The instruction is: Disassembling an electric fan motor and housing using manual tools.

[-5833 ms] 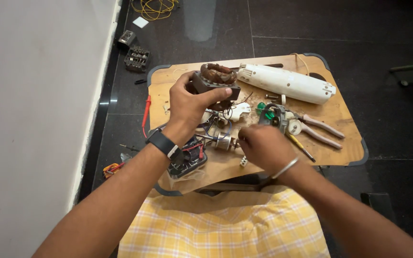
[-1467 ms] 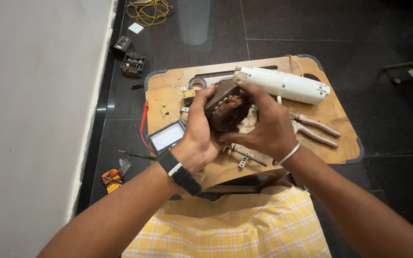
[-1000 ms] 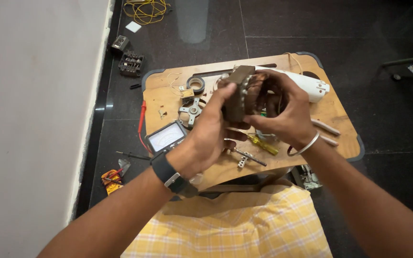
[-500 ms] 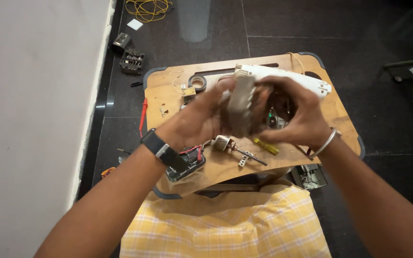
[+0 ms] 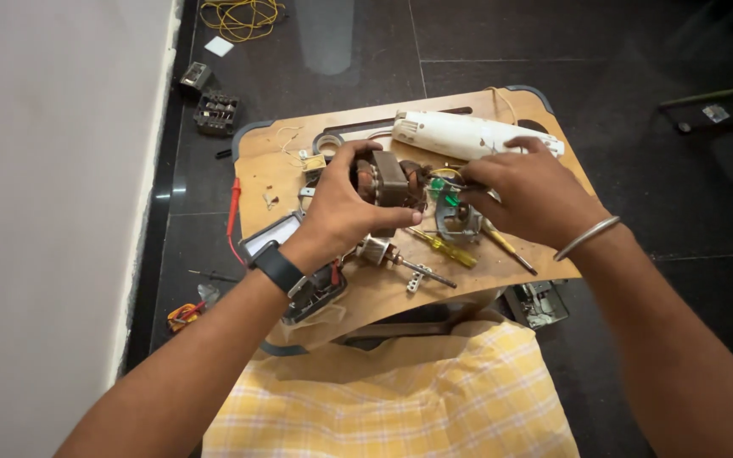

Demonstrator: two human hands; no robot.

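Note:
My left hand grips a small electric motor stator with brown copper windings, just above the wooden board. My right hand is to its right, fingertips pinched on a grey metal bracket with green parts next to the motor. Below the motor a rotor with a steel shaft lies on the board. A black watch is on my left wrist and a metal bangle on my right.
A white appliance housing lies along the board's far side. A yellow-handled screwdriver, a multimeter with a red lead and loose small parts crowd the board. Yellow wire and black parts lie on the dark floor.
The motor has come down from in front of me to just above the board. My right hand left the motor body and went to the grey bracket on its right.

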